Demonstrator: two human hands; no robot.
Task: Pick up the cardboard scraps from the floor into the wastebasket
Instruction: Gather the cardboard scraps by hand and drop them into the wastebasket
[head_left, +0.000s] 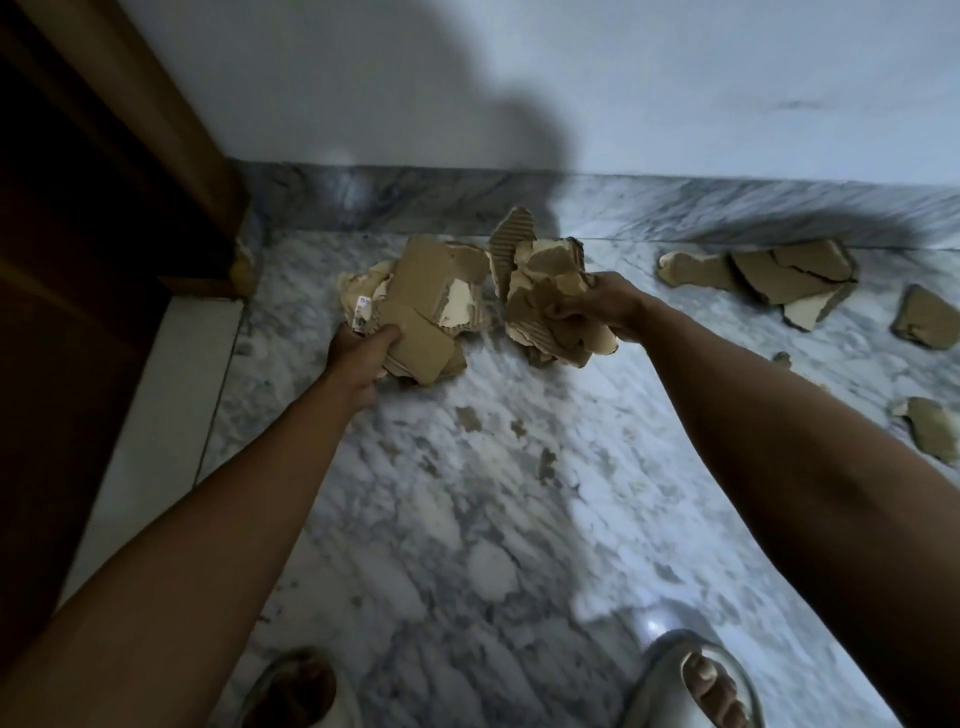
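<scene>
Cardboard scraps (415, 306) bunched, pointing every way, clenched in left grip (363, 345) and right grip (602, 306)

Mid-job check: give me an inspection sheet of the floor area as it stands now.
Surface: marble floor, small cardboard crumbs scattered in the middle.
Job's things: left bundle of scraps; right bundle of scraps; loose scraps by the wall and at the right edge. Wastebasket not seen.
Clutter: nothing seen.
Hands: left hand grips the left bundle; right hand grips the right bundle.
Cables: nothing seen.
Surroundings: white wall, wooden door frame, sandalled feet.
</scene>
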